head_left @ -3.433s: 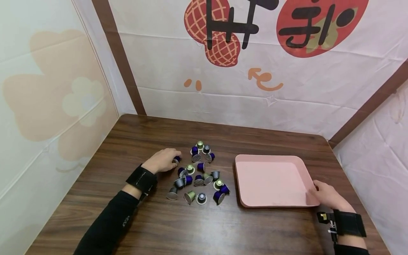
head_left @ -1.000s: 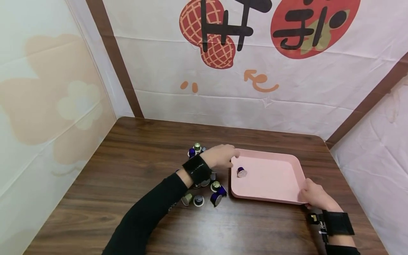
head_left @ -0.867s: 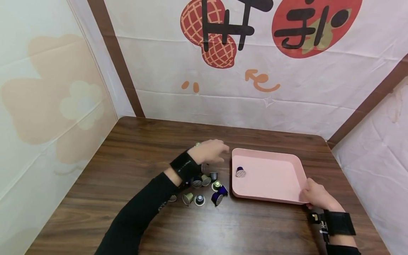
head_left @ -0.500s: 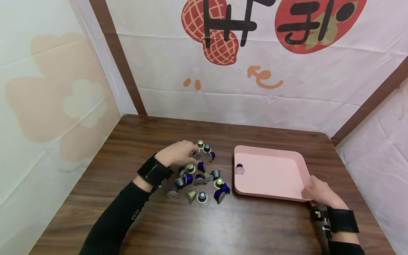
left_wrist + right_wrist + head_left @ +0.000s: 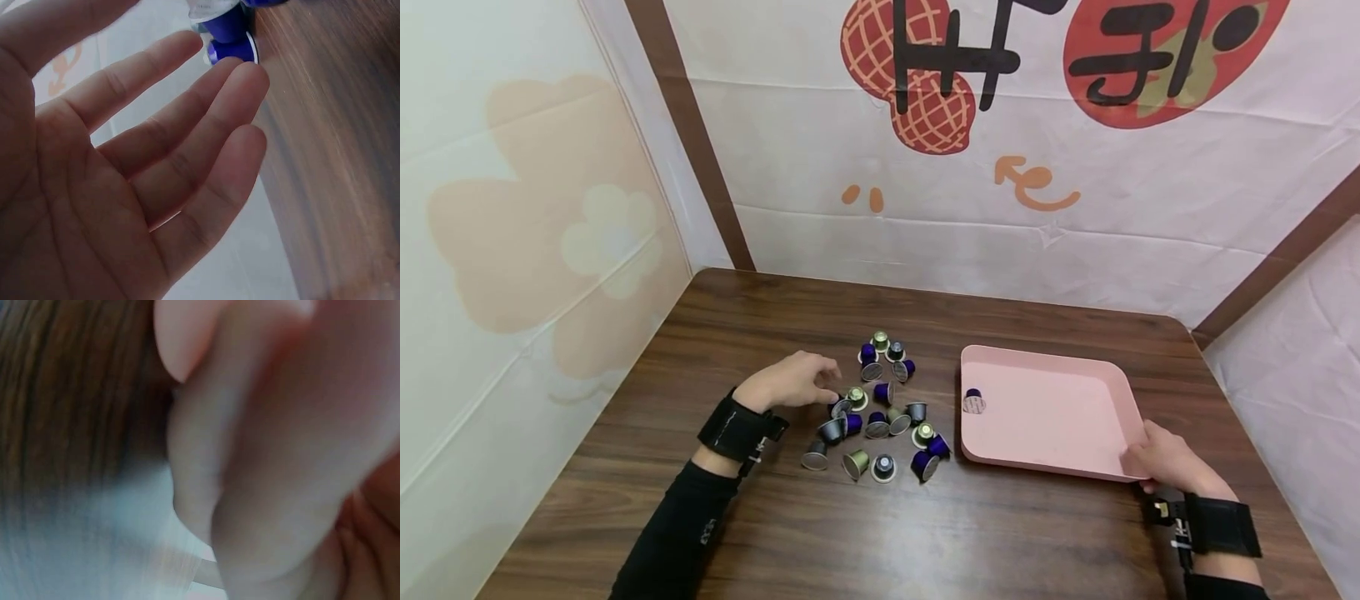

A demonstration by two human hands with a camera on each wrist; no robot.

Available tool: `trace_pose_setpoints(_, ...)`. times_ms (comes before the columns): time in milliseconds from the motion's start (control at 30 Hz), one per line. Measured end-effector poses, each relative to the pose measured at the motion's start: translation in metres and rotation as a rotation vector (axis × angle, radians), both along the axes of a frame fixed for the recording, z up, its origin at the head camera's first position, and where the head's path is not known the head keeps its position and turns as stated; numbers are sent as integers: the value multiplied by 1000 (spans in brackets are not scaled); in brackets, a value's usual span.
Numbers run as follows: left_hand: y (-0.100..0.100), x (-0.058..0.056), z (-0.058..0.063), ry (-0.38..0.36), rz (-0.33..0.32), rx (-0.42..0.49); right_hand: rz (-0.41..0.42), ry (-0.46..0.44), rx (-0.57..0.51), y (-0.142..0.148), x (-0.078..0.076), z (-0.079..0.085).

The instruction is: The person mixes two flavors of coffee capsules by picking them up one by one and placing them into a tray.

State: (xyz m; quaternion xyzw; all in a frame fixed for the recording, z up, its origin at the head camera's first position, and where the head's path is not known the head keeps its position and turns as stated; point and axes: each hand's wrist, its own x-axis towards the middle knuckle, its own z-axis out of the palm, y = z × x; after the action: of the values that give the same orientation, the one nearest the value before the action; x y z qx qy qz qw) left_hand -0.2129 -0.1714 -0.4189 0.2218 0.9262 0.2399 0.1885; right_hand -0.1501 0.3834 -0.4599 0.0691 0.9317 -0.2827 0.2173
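My left hand [image 5: 790,382] hovers at the left side of a loose group of coffee capsules, its fingertips close to a dark blue capsule [image 5: 836,405] lying on its side. In the left wrist view the fingers [image 5: 187,162] are spread and relaxed with nothing in them, and blue capsules [image 5: 232,52] show beyond the fingertips. My right hand [image 5: 1176,461] grips the near right corner of a shallow pink tray [image 5: 1052,417], thumb over the rim. A dark blue capsule [image 5: 973,402] lies tipped inside the tray near its left wall. The right wrist view is mostly blurred fingers [image 5: 275,475].
Several more capsules, green [image 5: 856,464], grey [image 5: 816,456] and dark blue [image 5: 925,466], stand or lie between my left hand and the tray. The wooden table [image 5: 887,542] meets printed fabric walls [image 5: 820,242] at its back and sides.
A dark blue capsule from left of the group is now in the tray. My left hand went over to the tray, then returned leftward to the group. My right hand keeps its grip on the tray.
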Motion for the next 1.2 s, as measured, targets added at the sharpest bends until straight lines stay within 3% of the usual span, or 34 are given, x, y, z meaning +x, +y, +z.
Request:
trace_pose_setpoints(233,0,1,-7,-36,21,38,0,9,12,0,1,0)
trace_pose_setpoints(600,5,-4,-23,-31,9,-37,-4,7,38,0,-1,-5)
trace_pose_setpoints(1200,8,-7,-22,33,24,-40,-1,36,27,-1,-2,-6)
